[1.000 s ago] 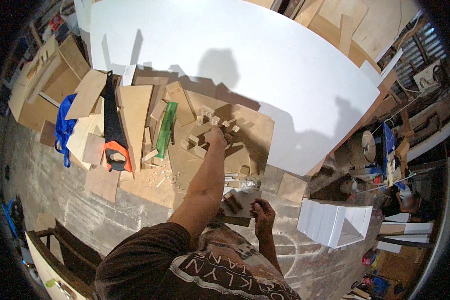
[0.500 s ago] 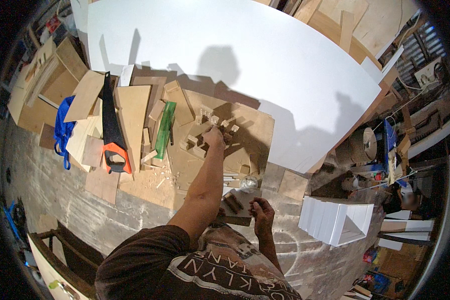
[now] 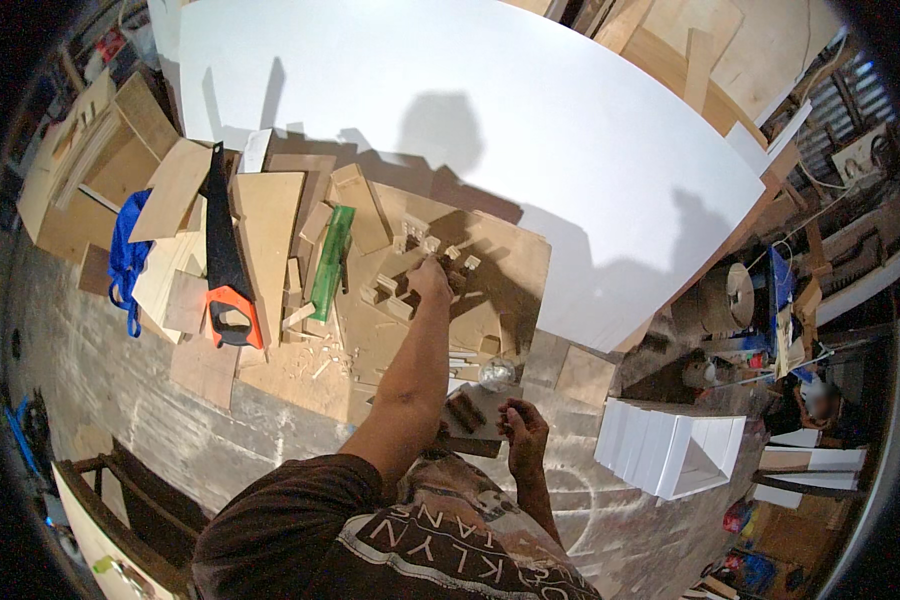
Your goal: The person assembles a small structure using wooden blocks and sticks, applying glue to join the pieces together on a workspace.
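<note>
My left hand [image 3: 430, 277] reaches out over the plywood board, fingers bent down among small notched wooden blocks [image 3: 429, 244]. Its back and the shadow hide whatever the fingertips grip. Other small blocks [image 3: 400, 307] lie just left of it. My right hand [image 3: 526, 434] hovers close to my body with its fingers curled in; anything inside them is too small to make out. Left of that hand, a flat piece with dark brown strips [image 3: 464, 408] lies near my lap, and a clear plastic bag [image 3: 497, 373] sits just beyond.
A handsaw [image 3: 232, 270] with an orange handle and a green strip [image 3: 331, 265] lie to the left. Wood shavings [image 3: 325, 358] are scattered on the board [image 3: 370, 350]. A large white panel [image 3: 570, 150] stands behind; a white slatted box [image 3: 660, 445] is at right.
My left hand stays among the small blocks with hardly any shift. My right hand's fingers have drawn slightly closer together, and the view has tilted a little.
</note>
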{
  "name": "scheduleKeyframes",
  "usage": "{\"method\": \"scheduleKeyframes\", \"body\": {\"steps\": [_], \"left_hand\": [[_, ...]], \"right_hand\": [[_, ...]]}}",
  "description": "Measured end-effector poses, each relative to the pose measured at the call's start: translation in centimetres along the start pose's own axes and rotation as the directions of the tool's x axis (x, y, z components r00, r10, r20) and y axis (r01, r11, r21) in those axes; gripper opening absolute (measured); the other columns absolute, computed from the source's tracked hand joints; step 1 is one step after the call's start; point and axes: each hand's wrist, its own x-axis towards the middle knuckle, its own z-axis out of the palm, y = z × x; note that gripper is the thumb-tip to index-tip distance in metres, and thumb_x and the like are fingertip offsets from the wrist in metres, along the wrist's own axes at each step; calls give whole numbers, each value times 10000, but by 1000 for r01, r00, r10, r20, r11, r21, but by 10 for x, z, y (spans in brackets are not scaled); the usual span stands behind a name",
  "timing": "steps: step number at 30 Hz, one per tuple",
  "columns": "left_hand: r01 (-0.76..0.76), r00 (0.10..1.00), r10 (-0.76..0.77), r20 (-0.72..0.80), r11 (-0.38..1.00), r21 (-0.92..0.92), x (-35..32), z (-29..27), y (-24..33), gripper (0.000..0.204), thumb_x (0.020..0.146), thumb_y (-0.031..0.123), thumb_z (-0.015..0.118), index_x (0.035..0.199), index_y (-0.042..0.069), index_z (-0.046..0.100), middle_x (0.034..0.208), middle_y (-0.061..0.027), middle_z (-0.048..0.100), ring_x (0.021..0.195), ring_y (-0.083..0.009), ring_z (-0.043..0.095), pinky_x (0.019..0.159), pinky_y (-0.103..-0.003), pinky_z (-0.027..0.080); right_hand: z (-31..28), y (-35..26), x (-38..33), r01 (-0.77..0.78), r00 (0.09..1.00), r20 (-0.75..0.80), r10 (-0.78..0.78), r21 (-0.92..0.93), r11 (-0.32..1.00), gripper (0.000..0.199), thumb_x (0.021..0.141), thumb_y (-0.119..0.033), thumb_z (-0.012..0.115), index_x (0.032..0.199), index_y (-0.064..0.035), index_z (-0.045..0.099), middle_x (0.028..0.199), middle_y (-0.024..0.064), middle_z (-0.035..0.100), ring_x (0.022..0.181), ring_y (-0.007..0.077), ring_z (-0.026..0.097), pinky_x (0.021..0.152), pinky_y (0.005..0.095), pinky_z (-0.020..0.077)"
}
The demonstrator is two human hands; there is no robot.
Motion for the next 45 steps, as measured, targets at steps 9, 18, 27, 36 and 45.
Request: {"method": "scheduleKeyframes", "body": {"steps": [9, 18, 27, 36, 45], "left_hand": [[-84, 996, 86, -34, 995, 51, -6, -1, 0, 421, 804, 106, 714, 1164, -29, 541, 1089, -174, 611, 938, -274, 629, 811, -375, 526], [-47, 999, 46, 6, 997, 56, -20, 20, -26, 368, 848, 108, 684, 1162, -29, 549, 1093, -189, 620, 886, -299, 648, 677, -415, 585], [5, 1000, -5, 3, 1000, -29, -19, 8, 0, 308, 862, 89, 646, 1126, -23, 535, 1013, -191, 615, 758, -295, 655, 492, -400, 565], [-191, 981, 187, -48, 976, -107, -17, -5, 7, 190, 831, 29, 624, 1005, -38, 590, 858, -116, 615, 631, -223, 611, 492, -353, 513], [-358, 916, 388, 106, 907, -220, -23, -23, 23, 129, 855, 78, 684, 922, -27, 650, 789, -46, 595, 599, -151, 539, 523, -279, 452]], "right_hand": [[-2, 3, 1, 12, 1000, 21, -11, -23, 1000, 178, 936, -93, 627, 1096, -16, 644, 955, 75, 680, 747, 133, 628, 658, 268, 515], [-16, 4, -1, 18, 998, -56, -19, -12, 1000, 168, 939, -90, 619, 1087, -16, 643, 965, 75, 681, 760, 137, 629, 650, 274, 517], [-4, 2, 0, 4, 1000, -24, -6, -51, 999, 183, 943, -106, 615, 1106, -27, 635, 963, 78, 683, 754, 136, 633, 648, 268, 508], [8, 3, 2, -2, 999, 32, 3, -30, 1000, 187, 934, -122, 631, 1092, -24, 649, 957, 82, 695, 744, 135, 637, 635, 266, 503], [11, 7, 8, 105, 973, 211, -98, -23, 994, 175, 942, -108, 618, 1083, -9, 650, 942, 82, 687, 744, 139, 631, 649, 284, 502]]}}
